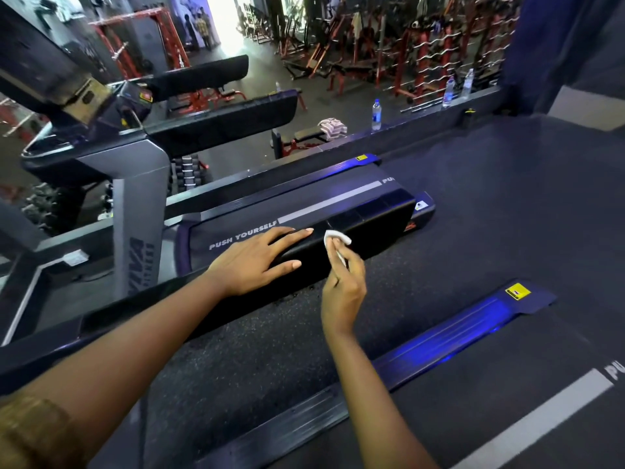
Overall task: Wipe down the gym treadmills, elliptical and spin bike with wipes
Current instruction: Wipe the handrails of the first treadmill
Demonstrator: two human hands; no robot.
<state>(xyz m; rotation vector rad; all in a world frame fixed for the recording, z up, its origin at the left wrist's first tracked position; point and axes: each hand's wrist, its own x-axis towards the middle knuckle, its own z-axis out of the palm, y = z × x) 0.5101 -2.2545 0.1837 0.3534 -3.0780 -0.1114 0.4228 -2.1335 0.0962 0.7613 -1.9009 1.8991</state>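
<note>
Alignment of wipe and rail is what the coming stroke depends on. A small crumpled white wipe point(336, 237) is pinched between the thumb and curled fingertips of the right hand point(345, 282). It appears to be pressed against the upper edge of the glossy black plastic side rail point(375, 228) of the farther of the 2 treadmills in view.

The left hand point(260, 262) is laid flat on the same rail, fingers straight and spread, nothing gripped. It lies just beside the wipe, on the near side.

The rail's long axis runs from lower left to upper right in the head view, away from the person and parallel to the dark running belt point(321, 192) printed with "PUSH YOURSELF". The stretch of rail beyond the wipe lies up and to the right of the right hand, towards the rail's far end. The right hand is the nearer of the 2 hands to that stretch, and it is the only one holding a wipe.

A stroke along the axis is therefore judged to be the natural move, led by the right hand, with the left hand used as a brace. Whether the part under the left hand has been wiped cannot be told. The speckled rubber floor point(270, 350) separates this treadmill from the nearer one.
</note>
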